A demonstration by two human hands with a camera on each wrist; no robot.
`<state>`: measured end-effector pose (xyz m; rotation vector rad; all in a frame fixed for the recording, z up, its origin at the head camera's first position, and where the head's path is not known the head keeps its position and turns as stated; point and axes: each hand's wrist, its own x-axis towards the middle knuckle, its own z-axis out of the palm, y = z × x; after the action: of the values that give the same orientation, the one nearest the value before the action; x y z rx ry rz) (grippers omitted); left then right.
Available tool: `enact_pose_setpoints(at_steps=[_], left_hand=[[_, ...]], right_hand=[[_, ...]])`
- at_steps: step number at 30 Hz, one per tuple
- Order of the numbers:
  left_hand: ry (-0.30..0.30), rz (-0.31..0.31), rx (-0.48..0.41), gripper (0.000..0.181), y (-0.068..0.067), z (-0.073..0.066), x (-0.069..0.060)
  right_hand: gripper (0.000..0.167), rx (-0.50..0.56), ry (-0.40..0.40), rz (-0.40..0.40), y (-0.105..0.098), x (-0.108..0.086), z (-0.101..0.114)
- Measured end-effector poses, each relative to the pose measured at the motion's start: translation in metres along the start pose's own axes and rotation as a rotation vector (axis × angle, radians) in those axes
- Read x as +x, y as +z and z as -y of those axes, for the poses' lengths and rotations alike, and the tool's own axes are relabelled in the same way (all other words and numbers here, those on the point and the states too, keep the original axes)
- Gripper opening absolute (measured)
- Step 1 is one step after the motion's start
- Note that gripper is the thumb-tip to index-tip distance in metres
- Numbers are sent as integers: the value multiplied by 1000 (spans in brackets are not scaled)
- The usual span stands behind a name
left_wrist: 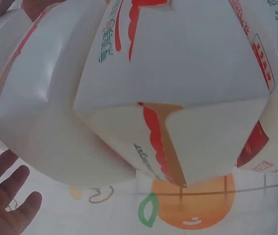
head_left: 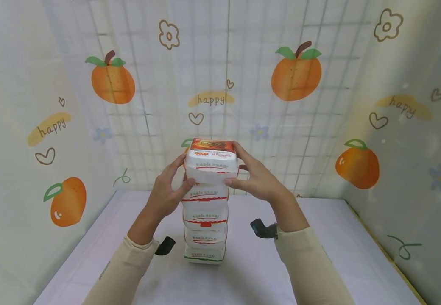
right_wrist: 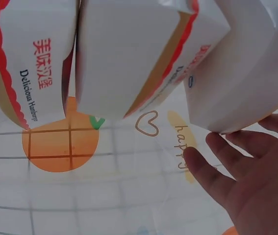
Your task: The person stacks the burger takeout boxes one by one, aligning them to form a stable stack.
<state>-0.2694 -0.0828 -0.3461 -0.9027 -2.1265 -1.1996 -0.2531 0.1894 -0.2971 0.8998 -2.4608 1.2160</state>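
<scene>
Several white paper hamburger boxes stand in one upright column. Its top box (head_left: 213,163) has an orange-red printed lid and sits tilted, its front towards me. My left hand (head_left: 167,190) grips that box at its left side, thumb at the lower front corner. On the opposite side my right hand (head_left: 256,178) holds it, thumb low on the front and fingers along the side. Directly beneath is a second box (head_left: 205,195) with a red scalloped edge; the bottom box (head_left: 204,254) has a green edge. In the right wrist view, fingertips (right_wrist: 217,142) touch a box's edge.
The column stands on a white table (head_left: 262,262). Behind it hangs a curtain (head_left: 213,55) printed with oranges, over a wire grid. More curtain encloses the left and right sides. Dark wrist camera mounts (head_left: 264,228) project from my sleeves.
</scene>
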Motion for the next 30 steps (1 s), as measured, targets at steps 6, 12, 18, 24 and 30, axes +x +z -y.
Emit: enact_pose_setpoints(at_steps=[6, 12, 18, 24, 30], left_hand=[[-17, 7, -12, 67, 1, 6, -1], [-15, 16, -31, 66, 2, 9, -2], [1, 12, -40, 66, 2, 12, -3], [-6, 13, -36, 65, 4, 16, -6], [-13, 19, -42, 65, 4, 15, -7]], right_hand=[[95, -2, 29, -3, 4, 1, -5], [95, -6, 56, -11, 7, 3, -7], [92, -3, 55, -19, 11, 4, -10], [90, -16, 32, -29, 14, 6, -14], [92, -13, 38, -35, 14, 4, -12]])
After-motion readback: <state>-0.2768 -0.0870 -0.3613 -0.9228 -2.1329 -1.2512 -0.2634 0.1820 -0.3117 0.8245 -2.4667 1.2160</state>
